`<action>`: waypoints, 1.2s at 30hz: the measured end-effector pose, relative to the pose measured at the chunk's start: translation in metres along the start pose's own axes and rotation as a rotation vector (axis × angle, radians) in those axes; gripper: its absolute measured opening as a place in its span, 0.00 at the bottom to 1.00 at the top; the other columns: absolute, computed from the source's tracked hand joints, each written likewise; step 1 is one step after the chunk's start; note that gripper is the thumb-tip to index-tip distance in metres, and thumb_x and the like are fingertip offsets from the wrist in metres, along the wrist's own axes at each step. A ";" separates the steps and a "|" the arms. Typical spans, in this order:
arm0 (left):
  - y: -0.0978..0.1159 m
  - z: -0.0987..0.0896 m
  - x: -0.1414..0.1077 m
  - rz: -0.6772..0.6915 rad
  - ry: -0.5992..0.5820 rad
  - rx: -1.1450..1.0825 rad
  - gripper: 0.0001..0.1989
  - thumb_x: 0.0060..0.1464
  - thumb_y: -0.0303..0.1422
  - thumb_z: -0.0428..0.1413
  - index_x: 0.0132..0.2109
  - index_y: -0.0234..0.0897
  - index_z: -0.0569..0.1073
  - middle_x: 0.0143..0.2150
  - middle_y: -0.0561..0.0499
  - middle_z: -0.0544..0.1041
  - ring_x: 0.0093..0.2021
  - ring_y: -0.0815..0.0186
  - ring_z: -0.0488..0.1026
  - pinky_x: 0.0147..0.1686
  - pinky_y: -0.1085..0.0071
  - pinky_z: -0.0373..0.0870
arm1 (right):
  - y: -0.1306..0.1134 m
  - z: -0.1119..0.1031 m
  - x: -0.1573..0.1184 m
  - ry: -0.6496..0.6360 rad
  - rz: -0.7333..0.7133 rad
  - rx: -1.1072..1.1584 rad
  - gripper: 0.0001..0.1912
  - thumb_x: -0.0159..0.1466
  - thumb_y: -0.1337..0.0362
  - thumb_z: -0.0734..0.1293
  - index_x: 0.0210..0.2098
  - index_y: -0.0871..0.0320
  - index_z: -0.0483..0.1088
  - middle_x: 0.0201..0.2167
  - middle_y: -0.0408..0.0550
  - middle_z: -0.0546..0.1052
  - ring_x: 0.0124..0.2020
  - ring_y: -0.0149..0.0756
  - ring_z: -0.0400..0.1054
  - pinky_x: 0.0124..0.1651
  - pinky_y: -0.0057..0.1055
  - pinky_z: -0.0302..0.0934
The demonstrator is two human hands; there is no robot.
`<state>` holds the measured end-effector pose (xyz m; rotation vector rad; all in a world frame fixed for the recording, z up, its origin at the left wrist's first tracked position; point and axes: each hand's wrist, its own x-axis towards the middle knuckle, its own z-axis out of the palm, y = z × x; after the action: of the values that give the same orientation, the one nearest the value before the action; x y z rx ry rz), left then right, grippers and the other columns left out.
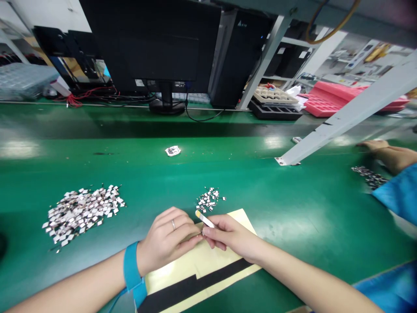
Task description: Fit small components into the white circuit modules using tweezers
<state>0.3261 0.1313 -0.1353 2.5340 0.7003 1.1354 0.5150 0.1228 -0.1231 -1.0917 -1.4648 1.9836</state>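
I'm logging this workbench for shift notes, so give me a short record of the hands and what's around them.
Left hand: over the yellow sheet, wearing a ring and a blue wrist strap
Right hand: pinching a white stick with a yellow tip
Nearest pieces: small pile of small metallic pieces, just beyond the hands
Other pieces: larger pile of similar pieces, on the green bench mat
Co-worker: a hand at right, near another pile
Background: monitor, pink tray

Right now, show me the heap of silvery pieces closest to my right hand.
The small heap just beyond your right hand; the much larger heap lies farther left, and another sits by a co-worker's hand.
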 end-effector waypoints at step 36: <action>-0.001 0.001 0.000 -0.029 -0.015 -0.100 0.05 0.50 0.25 0.55 0.37 0.36 0.70 0.30 0.51 0.73 0.30 0.68 0.66 0.30 0.71 0.62 | 0.002 0.002 -0.002 0.096 -0.028 -0.226 0.15 0.58 0.59 0.60 0.21 0.63 0.63 0.14 0.39 0.57 0.15 0.24 0.46 0.17 0.22 0.38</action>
<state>0.3265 0.1326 -0.1367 2.4390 0.6570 1.1118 0.5149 0.1198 -0.1240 -1.2337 -1.6730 1.7519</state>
